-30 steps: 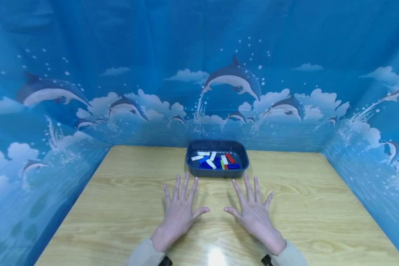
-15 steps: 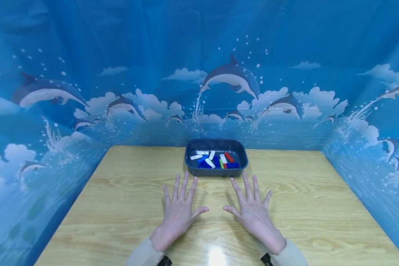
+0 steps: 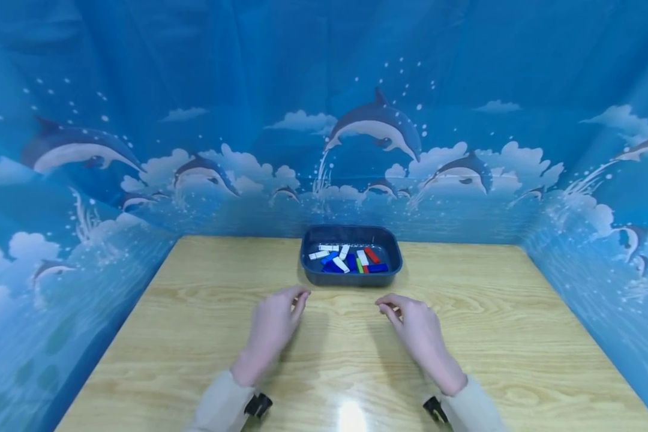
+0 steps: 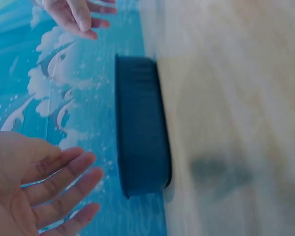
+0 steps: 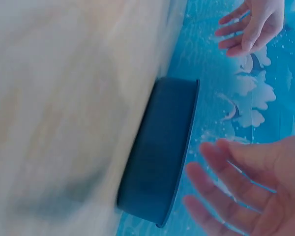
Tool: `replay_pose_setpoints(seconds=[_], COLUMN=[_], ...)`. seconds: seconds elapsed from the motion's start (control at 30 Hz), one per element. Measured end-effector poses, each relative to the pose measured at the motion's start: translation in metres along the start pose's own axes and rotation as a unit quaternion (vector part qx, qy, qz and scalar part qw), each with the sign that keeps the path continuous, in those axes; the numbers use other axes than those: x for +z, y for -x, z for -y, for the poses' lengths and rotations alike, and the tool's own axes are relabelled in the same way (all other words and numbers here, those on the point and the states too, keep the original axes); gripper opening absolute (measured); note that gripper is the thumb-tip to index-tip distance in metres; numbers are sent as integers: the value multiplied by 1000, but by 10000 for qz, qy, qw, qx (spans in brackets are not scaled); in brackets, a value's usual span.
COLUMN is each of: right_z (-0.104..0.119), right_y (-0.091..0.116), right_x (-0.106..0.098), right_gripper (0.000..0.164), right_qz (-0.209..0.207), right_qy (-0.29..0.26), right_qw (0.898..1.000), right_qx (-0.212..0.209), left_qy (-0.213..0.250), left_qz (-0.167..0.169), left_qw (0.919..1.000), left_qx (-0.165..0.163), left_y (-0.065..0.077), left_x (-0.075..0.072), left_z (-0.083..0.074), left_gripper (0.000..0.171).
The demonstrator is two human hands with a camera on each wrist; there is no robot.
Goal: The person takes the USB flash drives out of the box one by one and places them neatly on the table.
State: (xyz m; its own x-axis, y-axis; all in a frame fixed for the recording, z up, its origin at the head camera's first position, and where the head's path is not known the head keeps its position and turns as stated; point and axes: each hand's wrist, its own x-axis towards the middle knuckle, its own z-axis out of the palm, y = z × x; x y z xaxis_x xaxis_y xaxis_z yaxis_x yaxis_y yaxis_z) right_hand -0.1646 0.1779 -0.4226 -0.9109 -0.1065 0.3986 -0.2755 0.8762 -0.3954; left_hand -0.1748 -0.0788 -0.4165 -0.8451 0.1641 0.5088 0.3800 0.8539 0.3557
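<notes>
A dark blue plastic bin point(image 3: 351, 279) stands at the back middle of the table. Inside it lie several small blocks, among them a white block point(image 3: 341, 264), a red block point(image 3: 371, 255), a blue block point(image 3: 378, 268) and a green block point(image 3: 359, 265). My left hand point(image 3: 274, 321) hovers in front of the bin's left end, fingers loosely bent and holding nothing. Opposite it, before the right end, my right hand point(image 3: 418, 327) hangs the same way, also bare. Both wrist views show gaps between the relaxed fingers, with the bin's outer wall point(image 4: 142, 128) beyond them.
The wooden table point(image 3: 518, 336) stretches to both sides of the hands. A blue curtain point(image 3: 237, 198) printed with dolphins and clouds encloses it at the back and sides. Black straps with small devices point(image 3: 258, 405) sit at the wrists.
Both hands were held flat with fingers spread wide; now their fingers have bent inward and the hands have lifted and turned, palms toward each other. The bin and blocks stay put.
</notes>
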Motion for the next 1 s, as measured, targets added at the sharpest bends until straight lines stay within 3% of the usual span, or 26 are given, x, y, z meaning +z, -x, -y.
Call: replay_pose_setpoints(seconds=[0.2, 0.37, 0.63, 1.0], right_z=[-11, -25, -46, -55], right_y=[-27, -48, -66, -80], right_x=[-4, 1, 20, 33], right_gripper=[13, 22, 47, 56], right_qz=[-356, -573, -104, 600], right_qy=[-171, -231, -356, -576], right_qw=[9990, 9972, 9930, 9820], right_qx=[206, 433, 1124, 1697], left_qy=[353, 666, 1210, 1481], left_qz=[-174, -108, 300, 673], left_qw=[9978, 9941, 9828, 9729], left_qx=[-527, -854, -1365, -1641], left_y=[-22, -39, -52, -57], left_x=[-4, 6, 36, 64], left_z=[10, 18, 27, 33], left_gripper=[13, 20, 38, 54])
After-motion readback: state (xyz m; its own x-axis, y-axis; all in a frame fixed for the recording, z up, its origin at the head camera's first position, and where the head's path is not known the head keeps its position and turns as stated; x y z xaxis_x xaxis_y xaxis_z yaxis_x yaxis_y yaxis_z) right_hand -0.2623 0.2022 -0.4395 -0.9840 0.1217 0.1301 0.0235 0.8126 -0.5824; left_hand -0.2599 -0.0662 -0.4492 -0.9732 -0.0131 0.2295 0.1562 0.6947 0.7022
